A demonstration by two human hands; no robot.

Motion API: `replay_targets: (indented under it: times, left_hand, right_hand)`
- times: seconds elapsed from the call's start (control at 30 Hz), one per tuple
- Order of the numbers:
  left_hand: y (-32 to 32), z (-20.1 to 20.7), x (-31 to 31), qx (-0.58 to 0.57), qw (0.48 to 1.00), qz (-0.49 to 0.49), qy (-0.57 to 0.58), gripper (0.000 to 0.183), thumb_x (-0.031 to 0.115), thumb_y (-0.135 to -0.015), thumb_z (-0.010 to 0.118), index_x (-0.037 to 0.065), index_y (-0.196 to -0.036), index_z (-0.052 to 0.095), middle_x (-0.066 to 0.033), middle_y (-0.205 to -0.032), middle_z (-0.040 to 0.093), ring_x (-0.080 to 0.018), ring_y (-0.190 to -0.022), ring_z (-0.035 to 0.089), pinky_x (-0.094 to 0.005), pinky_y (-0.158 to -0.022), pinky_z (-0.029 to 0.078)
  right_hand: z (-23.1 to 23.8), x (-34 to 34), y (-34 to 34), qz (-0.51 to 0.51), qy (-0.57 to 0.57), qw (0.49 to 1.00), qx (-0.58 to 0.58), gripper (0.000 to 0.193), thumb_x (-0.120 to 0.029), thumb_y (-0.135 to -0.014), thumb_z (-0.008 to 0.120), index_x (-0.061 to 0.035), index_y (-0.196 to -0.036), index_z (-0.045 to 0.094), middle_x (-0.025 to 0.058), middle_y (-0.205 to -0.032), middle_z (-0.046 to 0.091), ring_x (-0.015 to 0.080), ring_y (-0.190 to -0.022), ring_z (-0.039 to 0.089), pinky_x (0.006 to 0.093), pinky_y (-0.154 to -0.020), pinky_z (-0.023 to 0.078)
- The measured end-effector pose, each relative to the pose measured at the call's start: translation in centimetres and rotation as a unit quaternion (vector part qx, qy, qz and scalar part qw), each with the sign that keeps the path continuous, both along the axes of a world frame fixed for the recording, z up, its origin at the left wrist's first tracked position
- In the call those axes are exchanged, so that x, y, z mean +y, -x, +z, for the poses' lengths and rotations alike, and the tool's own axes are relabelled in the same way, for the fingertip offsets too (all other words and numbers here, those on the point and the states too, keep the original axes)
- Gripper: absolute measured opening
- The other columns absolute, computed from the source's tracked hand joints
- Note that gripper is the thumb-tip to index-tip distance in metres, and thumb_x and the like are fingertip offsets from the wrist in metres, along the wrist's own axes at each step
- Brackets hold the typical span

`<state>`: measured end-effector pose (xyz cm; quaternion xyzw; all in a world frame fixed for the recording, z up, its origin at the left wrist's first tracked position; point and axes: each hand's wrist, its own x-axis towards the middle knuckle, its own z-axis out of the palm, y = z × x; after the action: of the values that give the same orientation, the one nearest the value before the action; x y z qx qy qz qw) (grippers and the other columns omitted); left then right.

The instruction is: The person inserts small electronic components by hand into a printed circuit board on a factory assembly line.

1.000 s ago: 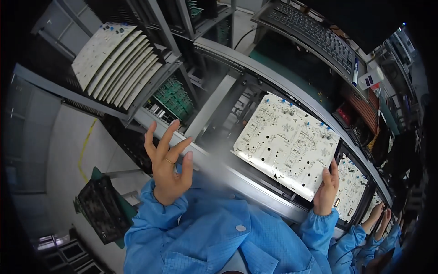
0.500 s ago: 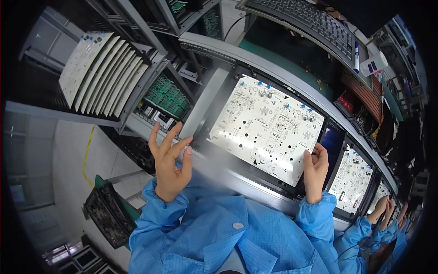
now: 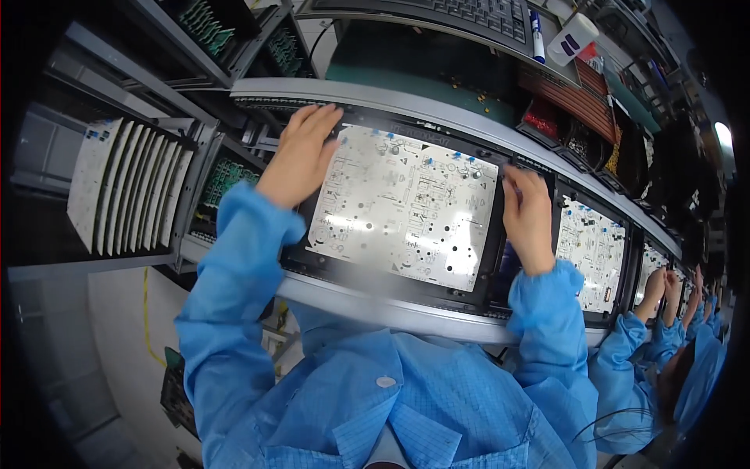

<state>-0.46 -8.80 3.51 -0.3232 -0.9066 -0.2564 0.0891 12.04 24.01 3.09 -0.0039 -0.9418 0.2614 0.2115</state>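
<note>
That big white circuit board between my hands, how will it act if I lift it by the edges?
The white circuit board will probably stay stiff: it lies flat in its black carrier frame. It looks thin and wide, so likely light but flexing slightly. With left hand and right hand at opposite edges, it shouldn't tip.

- White circuit board [image 3: 406, 205] fills its black carrier frame [image 3: 491, 281]; no gap betw board edge & frame to slip fingers in.
- Left hand [image 3: 301, 152] covers board's upper-left corner, right hand [image 3: 530, 219] sits on right edge; both sides taken.
- Board's middle & lower edge bare, open from above.
- Grey conveyor rail [image 3: 375, 309] runs close along near side, far rail [image 3: 406, 102] along the top; board boxed in front & back.
- Right: next board [image 3: 590, 246] just beside, co-worker's hands [image 3: 664, 285] further on, so no room sideways.
- Left: rack of upright white boards [image 3: 125, 191] near left sleeve.
- Keyboard [image 3: 469, 12] on shelf overhangs beyond far rail.
</note>
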Motion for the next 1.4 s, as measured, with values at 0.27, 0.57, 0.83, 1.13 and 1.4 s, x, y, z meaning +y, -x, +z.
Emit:
replay_targets:
  times: [0.27, 0.57, 0.83, 1.13, 1.4]
  left_hand:
    - [0.1, -1.0, 4.5, -0.014, 0.998, -0.066, -0.002, 0.049, 0.017, -0.084, 0.068, 0.001, -0.127, 0.053, -0.0208, -0.129, 0.048, -0.0376, -0.122, 0.043, -0.043, -0.105, 0.036]
    - [-1.9, -3.0, 4.9, -0.007, 0.994, -0.001, 0.108, 0.051, 0.029, -0.09, 0.061, 0.008, -0.136, 0.049, -0.0177, -0.143, 0.041, -0.0353, -0.135, 0.035, -0.0471, -0.116, 0.019]
    - [-2.8, -3.5, 5.6, 0.02, 0.99, 0.028, 0.138, 0.051, 0.029, -0.092, 0.055, 0.009, -0.138, 0.047, -0.0137, -0.146, 0.04, -0.0336, -0.137, 0.033, -0.0498, -0.116, 0.017]
    - [-2.1, -2.7, 4.9, -0.022, 0.988, 0.025, 0.153, 0.046, 0.011, -0.09, 0.054, 0.009, -0.135, 0.048, -0.0158, -0.141, 0.04, -0.0336, -0.131, 0.037, -0.0482, -0.111, 0.024]
    - [1.2, -3.6, 4.3, -0.019, 0.997, 0.081, -0.006, 0.048, 0.003, -0.082, 0.066, -0.003, -0.128, 0.053, -0.0137, -0.13, 0.047, -0.0298, -0.11, 0.053, -0.0387, -0.095, 0.038]
  right_hand:
    - [-2.0, 1.6, 3.0, 0.016, 0.013, 0.999, -0.027, 0.023, -0.001, -0.074, 0.072, 0.0014, -0.096, 0.063, 0.0127, -0.087, 0.061, 0.0284, -0.08, 0.058, 0.035, -0.071, 0.048]
    - [-1.6, 0.2, 3.4, -0.034, 0.089, 0.994, -0.045, 0.026, -0.003, -0.072, 0.074, 0.0014, -0.095, 0.063, 0.0142, -0.094, 0.06, 0.0329, -0.091, 0.055, 0.0406, -0.082, 0.045]
    - [-3.6, -0.7, 1.9, -0.021, -0.057, 0.998, 0.022, 0.028, 0.001, -0.076, 0.069, 0.0048, -0.103, 0.066, 0.0154, -0.106, 0.061, 0.0322, -0.097, 0.056, 0.0391, -0.086, 0.045]
    - [-3.3, -0.6, 2.2, -0.006, -0.032, 0.999, 0.003, 0.024, 0.0, -0.076, 0.067, 0.0041, -0.1, 0.066, 0.016, -0.105, 0.062, 0.0335, -0.096, 0.057, 0.0402, -0.086, 0.045]
    - [-4.1, -0.2, 3.8, -0.102, -0.046, 0.992, 0.058, 0.023, -0.009, -0.079, 0.071, -0.0002, -0.101, 0.069, 0.0138, -0.093, 0.064, 0.0318, -0.084, 0.061, 0.0395, -0.074, 0.05]
